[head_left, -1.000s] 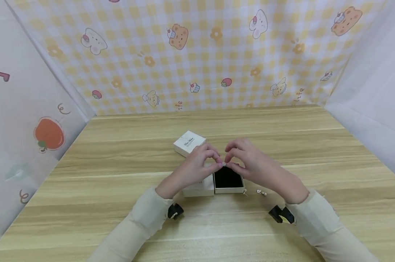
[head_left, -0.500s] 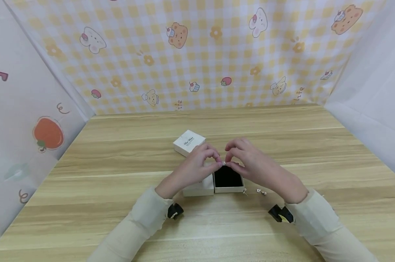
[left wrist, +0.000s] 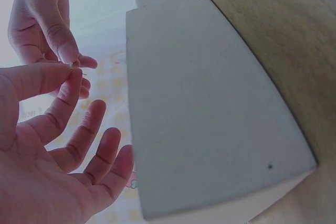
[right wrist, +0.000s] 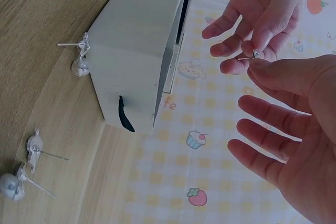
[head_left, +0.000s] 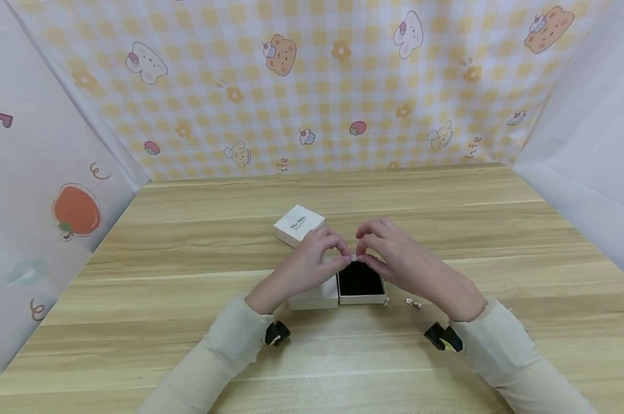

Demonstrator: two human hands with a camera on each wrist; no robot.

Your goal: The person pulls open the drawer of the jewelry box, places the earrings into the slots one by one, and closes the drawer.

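Observation:
Between thumb and fingertip my left hand (head_left: 309, 259) pinches a small sparkly stud earring (right wrist: 255, 54), whose thin post sticks out sideways. From the other side, my right hand (head_left: 405, 259) pinches the same earring, and the fingertips of the two hands nearly meet. In the right wrist view the other fingers of my right hand (right wrist: 307, 145) are spread loosely. Both hands are over the far edge of a shallow white jewelry box (head_left: 362, 299) with a black lining. Fingertips hide part of the earring.
Left of the box stands a white box piece (head_left: 314, 302), partly under my left hand. A white printed box (head_left: 299, 224) lies behind it. More earrings (right wrist: 34, 150) lie on the wooden table, one earring (right wrist: 81, 56) against the box's side. A checked cloth (head_left: 312, 86) hangs behind.

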